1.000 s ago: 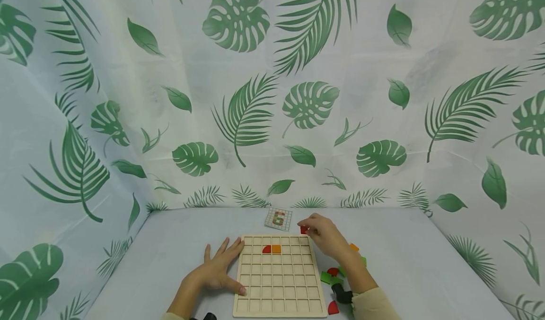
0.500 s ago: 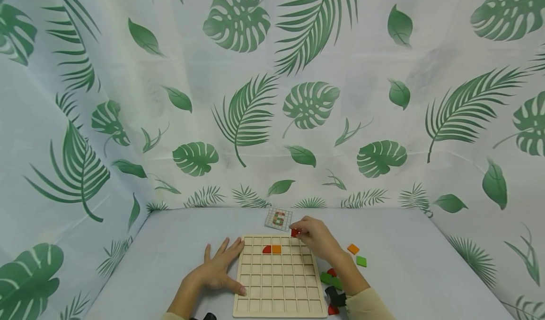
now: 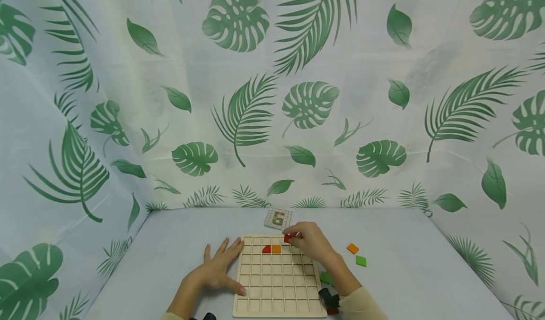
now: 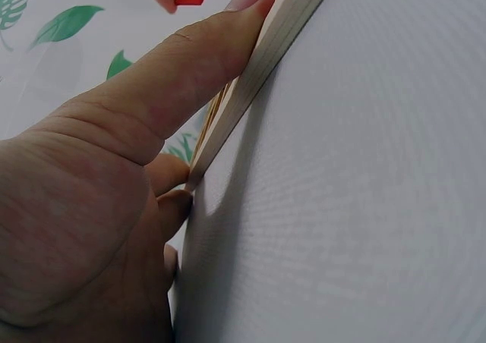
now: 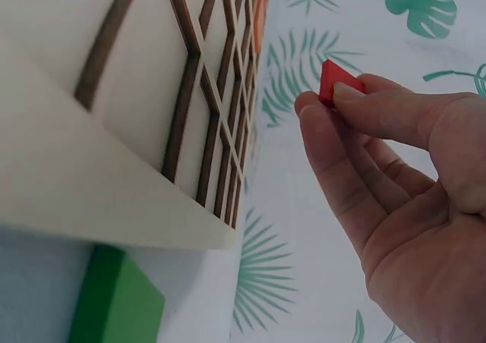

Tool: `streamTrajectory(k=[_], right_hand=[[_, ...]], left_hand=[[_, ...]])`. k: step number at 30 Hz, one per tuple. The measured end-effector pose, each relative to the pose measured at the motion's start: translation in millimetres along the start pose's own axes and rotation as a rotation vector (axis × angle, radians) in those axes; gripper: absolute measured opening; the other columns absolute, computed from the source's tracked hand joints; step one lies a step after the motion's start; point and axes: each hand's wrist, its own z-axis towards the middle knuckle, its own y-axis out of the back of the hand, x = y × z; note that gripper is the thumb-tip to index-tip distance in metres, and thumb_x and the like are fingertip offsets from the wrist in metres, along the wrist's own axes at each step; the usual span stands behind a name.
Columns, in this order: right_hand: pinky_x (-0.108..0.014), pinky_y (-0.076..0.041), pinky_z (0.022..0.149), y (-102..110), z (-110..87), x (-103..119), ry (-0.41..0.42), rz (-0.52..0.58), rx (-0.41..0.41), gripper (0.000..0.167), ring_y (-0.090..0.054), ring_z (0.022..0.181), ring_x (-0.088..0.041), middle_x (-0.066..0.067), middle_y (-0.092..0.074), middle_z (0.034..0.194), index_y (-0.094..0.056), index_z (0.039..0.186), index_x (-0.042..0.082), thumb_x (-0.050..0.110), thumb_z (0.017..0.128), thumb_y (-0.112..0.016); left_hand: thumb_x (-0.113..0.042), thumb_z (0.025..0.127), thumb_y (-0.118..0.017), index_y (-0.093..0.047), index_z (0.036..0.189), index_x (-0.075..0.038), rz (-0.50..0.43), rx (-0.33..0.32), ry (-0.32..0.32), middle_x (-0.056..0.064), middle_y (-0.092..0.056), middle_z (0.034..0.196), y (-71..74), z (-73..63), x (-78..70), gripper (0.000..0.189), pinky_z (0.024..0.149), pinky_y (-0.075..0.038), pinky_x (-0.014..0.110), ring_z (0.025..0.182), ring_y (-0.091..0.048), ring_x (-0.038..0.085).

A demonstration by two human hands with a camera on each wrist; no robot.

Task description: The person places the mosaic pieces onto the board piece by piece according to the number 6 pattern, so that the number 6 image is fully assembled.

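A pale wooden grid board [image 3: 272, 281] lies on the white table. In its second row sit a red quarter-round tile [image 3: 267, 249] and, touching its right side, an orange square tile [image 3: 276, 249]. My right hand [image 3: 312, 242] pinches a red tile [image 5: 341, 83] between thumb and fingers, held just above the board's upper part, right of the orange tile. Fingers partly cover that tile, so its full outline is hidden. My left hand [image 3: 217, 270] lies spread at the board's left edge, thumb on the rim and fingertips at the upper left corner.
Behind the board lies a small card [image 3: 278, 218] with a coloured "6" on a grid. To the right are an orange tile [image 3: 353, 248] and a green tile [image 3: 361, 261]. More green [image 5: 118, 301] and red tiles lie by the board's right edge, partly hidden by my right wrist.
My right hand has carried the red tile left and toward me, from beyond the board's upper right corner to over its upper rows. The left hand has stayed in place.
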Motion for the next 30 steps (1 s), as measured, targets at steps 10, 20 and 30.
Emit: streamTrajectory(k=[10,20,30], right_hand=[[-0.026,-0.058,0.065,-5,0.2,4,-0.032,-0.042,0.018,0.021,-0.071,0.082,-0.015,-0.006,-0.077,0.096,-0.081,0.109,0.005,-0.004,0.092,-0.072],[-0.025,-0.056,0.066,-11,1.7,2,-0.01,-0.078,0.063,0.021,-0.07,0.083,-0.014,-0.006,-0.079,0.096,-0.081,0.107,0.005,-0.005,0.091,-0.072],[-0.025,-0.055,0.066,-14,1.8,-1,-0.008,-0.091,0.062,0.02,-0.067,0.079,-0.01,-0.004,-0.079,0.094,-0.082,0.103,0.006,-0.006,0.09,-0.073]], left_hand=[[-0.065,0.061,-0.092,-0.026,0.166,-0.013,0.008,-0.002,-0.002,0.009,-0.016,0.176,1.0,-0.2,-0.2,0.134,0.112,0.02,0.081,0.162,0.0,0.045],[-0.065,0.061,-0.092,-0.026,0.166,-0.013,0.001,0.001,0.003,0.01,-0.016,0.175,1.0,-0.3,0.6,0.135,0.112,0.02,0.081,0.162,0.0,0.045],[-0.063,0.06,-0.093,-0.025,0.166,-0.013,0.0,0.001,0.001,0.009,-0.016,0.176,-1.1,0.9,1.7,0.135,0.112,0.021,0.081,0.162,0.001,0.045]])
